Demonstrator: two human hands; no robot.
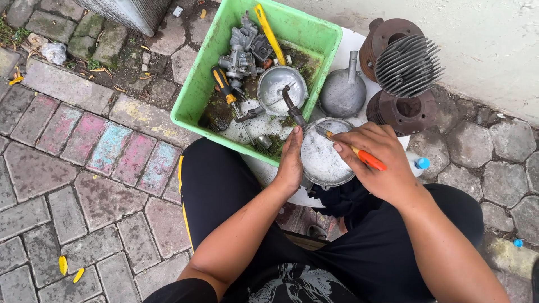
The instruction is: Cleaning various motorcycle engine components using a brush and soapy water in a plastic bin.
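My left hand (290, 163) grips the left edge of a round grey metal cover (323, 158) and steadies it above my lap. In my right hand (377, 163) is an orange-handled brush (359, 153), its tip resting on the cover's upper rim. Just beyond the cover stands a green plastic tub (193, 95) holding a carburettor (242, 53), a second round metal cover (281, 88), a yellow-handled tool (269, 32) and a black-and-orange screwdriver (224, 85).
A grey metal funnel-shaped part (343, 92) lies on a white board to the right of the tub. Rusty finned engine cylinders (405, 73) stand at the far right by a pale wall. A small blue-capped bottle (418, 164) pokes out beside my right hand. Paving stones surround me.
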